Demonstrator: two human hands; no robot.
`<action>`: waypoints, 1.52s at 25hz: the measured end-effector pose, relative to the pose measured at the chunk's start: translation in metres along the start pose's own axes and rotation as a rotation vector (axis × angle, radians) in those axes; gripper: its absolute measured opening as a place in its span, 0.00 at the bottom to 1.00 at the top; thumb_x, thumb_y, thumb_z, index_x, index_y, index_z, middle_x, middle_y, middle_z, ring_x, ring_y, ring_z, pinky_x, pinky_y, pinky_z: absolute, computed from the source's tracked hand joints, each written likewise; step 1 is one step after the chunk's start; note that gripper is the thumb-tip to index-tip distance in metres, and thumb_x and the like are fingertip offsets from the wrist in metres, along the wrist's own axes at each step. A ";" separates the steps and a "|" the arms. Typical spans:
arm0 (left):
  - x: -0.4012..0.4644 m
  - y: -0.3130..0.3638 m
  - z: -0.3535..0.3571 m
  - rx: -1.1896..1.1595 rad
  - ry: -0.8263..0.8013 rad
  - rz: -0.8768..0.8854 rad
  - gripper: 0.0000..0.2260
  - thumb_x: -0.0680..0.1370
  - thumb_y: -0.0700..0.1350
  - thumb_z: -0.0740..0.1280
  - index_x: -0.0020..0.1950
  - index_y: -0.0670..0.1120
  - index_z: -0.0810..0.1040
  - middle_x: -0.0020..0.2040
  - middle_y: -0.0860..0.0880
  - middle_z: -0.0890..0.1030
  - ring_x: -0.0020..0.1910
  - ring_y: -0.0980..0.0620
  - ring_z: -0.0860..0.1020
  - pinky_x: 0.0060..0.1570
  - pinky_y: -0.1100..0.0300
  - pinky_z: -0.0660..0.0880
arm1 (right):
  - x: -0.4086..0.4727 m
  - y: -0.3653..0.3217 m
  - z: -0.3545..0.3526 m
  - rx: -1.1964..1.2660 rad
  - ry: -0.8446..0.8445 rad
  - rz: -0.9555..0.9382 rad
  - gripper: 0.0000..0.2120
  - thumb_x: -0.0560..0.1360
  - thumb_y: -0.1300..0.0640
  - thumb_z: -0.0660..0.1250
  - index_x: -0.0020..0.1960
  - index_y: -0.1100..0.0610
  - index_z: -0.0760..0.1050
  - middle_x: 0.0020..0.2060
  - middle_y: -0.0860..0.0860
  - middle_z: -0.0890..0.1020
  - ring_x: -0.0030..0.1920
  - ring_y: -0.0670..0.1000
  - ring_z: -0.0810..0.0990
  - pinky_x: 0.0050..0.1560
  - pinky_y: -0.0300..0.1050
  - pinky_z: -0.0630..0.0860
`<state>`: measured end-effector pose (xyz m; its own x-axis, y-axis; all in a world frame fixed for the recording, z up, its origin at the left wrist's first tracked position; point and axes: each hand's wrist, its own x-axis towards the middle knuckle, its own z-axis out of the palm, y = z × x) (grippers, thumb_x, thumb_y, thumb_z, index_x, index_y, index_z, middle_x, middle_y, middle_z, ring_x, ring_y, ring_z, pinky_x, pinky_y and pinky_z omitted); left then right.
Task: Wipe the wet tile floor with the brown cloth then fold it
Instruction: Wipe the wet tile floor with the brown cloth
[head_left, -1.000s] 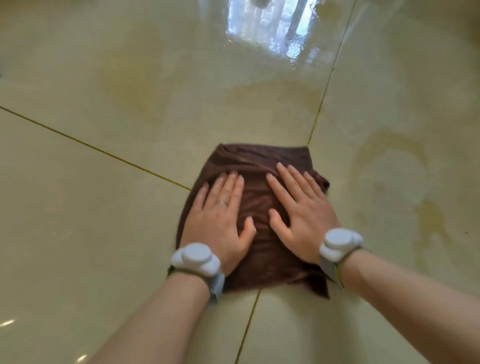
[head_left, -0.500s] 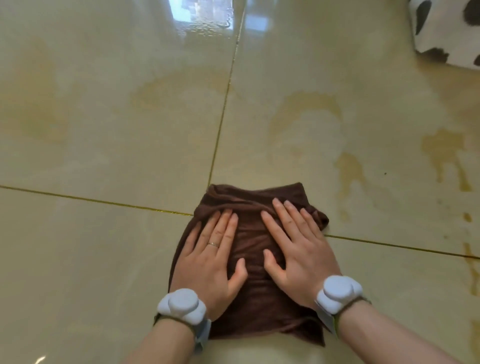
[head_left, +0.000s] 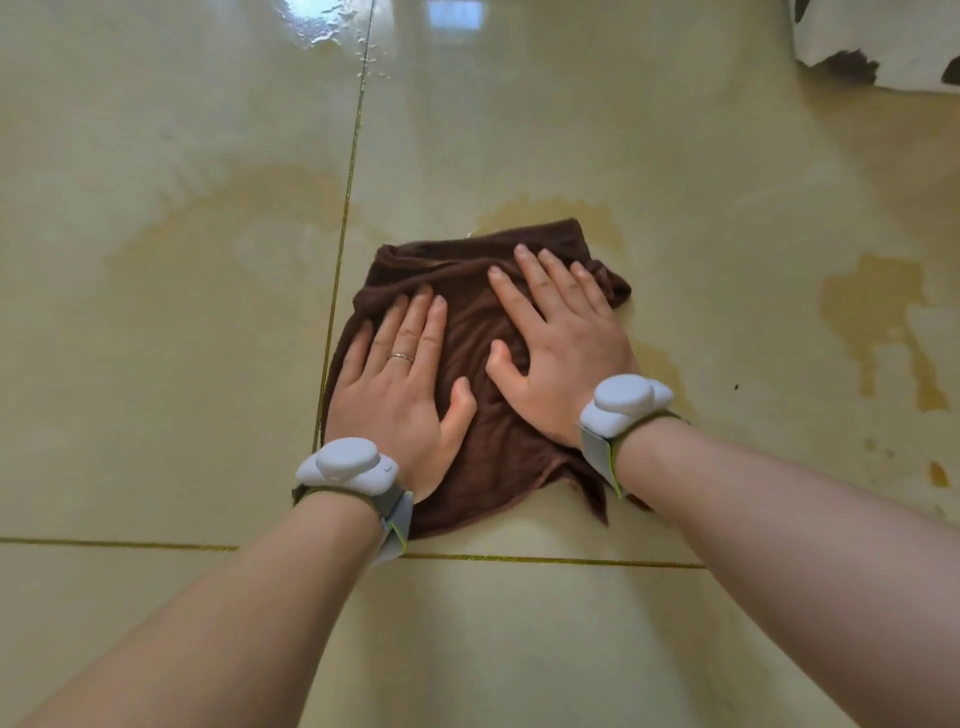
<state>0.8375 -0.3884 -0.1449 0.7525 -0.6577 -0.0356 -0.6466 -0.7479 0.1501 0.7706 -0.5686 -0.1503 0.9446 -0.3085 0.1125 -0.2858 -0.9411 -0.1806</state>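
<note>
A crumpled brown cloth lies flat on the glossy cream tile floor, just right of a vertical grout line. My left hand presses on its left half with straight fingers. My right hand presses flat on its right half, fingers spread toward the far edge. Both wrists carry white devices on straps. Yellowish wet stains spread over the tiles to the right, and another wet patch lies to the far left of the cloth.
A white object with black patches sits at the top right corner. A bright wet reflection shines at the top. A horizontal grout line crosses under my wrists.
Both hands have pushed the cloth across the floor to the right, over the grout crossing and onto the stained tile. The black-and-white object has come into view.
</note>
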 end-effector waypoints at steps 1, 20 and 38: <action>0.005 -0.001 0.000 0.000 0.006 0.007 0.32 0.81 0.59 0.51 0.84 0.50 0.52 0.83 0.52 0.53 0.82 0.53 0.51 0.80 0.51 0.48 | 0.006 0.001 0.001 0.000 0.006 -0.004 0.33 0.78 0.43 0.55 0.81 0.51 0.65 0.81 0.55 0.64 0.81 0.56 0.61 0.82 0.54 0.53; -0.117 0.047 0.005 -0.016 -0.031 0.331 0.33 0.79 0.58 0.55 0.82 0.44 0.60 0.82 0.46 0.60 0.81 0.48 0.59 0.79 0.48 0.55 | -0.188 -0.017 -0.030 -0.033 -0.028 0.201 0.33 0.78 0.45 0.59 0.81 0.53 0.64 0.81 0.55 0.62 0.82 0.55 0.59 0.81 0.56 0.55; -0.006 0.152 0.024 -0.031 -0.021 0.396 0.33 0.80 0.60 0.49 0.83 0.49 0.53 0.83 0.51 0.54 0.82 0.52 0.52 0.80 0.50 0.49 | -0.142 0.109 -0.040 -0.110 -0.006 0.362 0.33 0.79 0.42 0.52 0.82 0.52 0.61 0.82 0.55 0.61 0.82 0.55 0.58 0.82 0.54 0.52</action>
<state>0.7319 -0.5005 -0.1457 0.4427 -0.8966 0.0103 -0.8819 -0.4333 0.1857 0.5990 -0.6325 -0.1467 0.7802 -0.6231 0.0549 -0.6164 -0.7809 -0.1011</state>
